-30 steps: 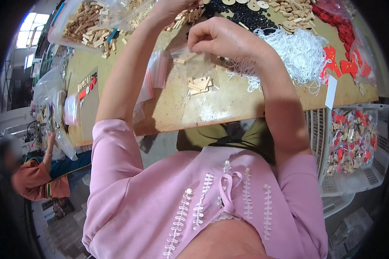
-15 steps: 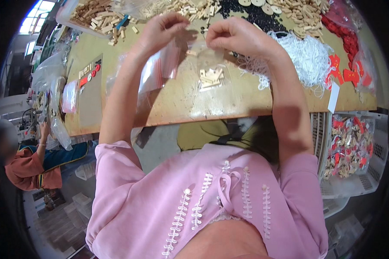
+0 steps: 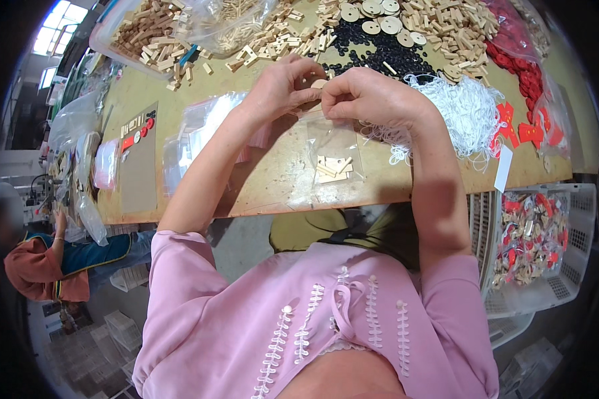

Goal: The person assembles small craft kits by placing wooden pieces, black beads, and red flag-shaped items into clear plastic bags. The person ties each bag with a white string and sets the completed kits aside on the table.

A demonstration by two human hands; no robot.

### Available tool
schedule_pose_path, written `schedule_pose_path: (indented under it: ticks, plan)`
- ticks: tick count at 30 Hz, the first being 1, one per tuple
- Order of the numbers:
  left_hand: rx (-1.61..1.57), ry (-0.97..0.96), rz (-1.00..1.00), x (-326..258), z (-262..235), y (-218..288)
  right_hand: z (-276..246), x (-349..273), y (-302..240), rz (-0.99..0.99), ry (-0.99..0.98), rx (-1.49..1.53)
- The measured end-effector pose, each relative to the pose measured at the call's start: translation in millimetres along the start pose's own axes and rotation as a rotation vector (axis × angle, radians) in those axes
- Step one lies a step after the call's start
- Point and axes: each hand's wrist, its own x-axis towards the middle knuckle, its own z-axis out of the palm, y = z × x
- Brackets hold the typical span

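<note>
A clear plastic bag (image 3: 339, 141) with several small pale wooden pieces (image 3: 333, 169) in its bottom lies just below my hands. My left hand (image 3: 286, 88) is closed, with a small round wooden disc (image 3: 319, 84) showing at its fingertips. Close against it, my right hand (image 3: 371, 98) is curled in a pinch at the upper edge of the bag. Its fingertips hide whatever they hold. Beneath my left forearm lies a stack of clear zip bags (image 3: 199, 126).
Wooden blocks (image 3: 156, 50), black beads (image 3: 379, 50) and wooden wheels (image 3: 381, 25) are heaped at the back. White cord (image 3: 459, 116) and red pieces (image 3: 531, 132) lie right. A crate (image 3: 576, 259) of filled bags stands below right. A person (image 3: 46, 259) sits at left.
My hands have come together above the bag from farther apart. The wooden disc now shows between them. The view has shifted, showing more of the heaps at the back.
</note>
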Motion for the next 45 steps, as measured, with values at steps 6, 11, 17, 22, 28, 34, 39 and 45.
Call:
schedule_pose_path:
  ticks: [6, 11, 17, 22, 28, 34, 39, 45]
  plan:
    - [-0.243, -0.012, -0.109, 3, 1, 5, -2, -1, 5, -0.053, 0.083, 0.02]
    - [-0.675, 0.137, -0.167, -6, -27, 19, -1, 2, 5, -0.075, 0.149, -0.04]
    - [-0.502, 0.14, -0.055, -17, -29, 23, -1, 5, 13, -0.221, 0.15, 0.058]
    - [-0.473, -0.025, -0.097, -25, -34, 21, 0, 5, 10, -0.246, 0.099, 0.117]
    - [-0.615, 0.201, -0.203, -28, -47, 5, 0, 5, 7, -0.271, 0.078, 0.082]
    - [-0.494, 0.101, -0.175, -17, -6, 2, 18, -14, -27, -0.48, 0.096, 0.031]
    - [-0.183, -0.029, -0.21, 13, 11, 55, 51, -59, -63, -0.533, 0.142, -0.286]
    - [0.261, 0.142, -0.101, 82, 50, 44, 58, -86, -8, -0.438, 0.212, -0.01]
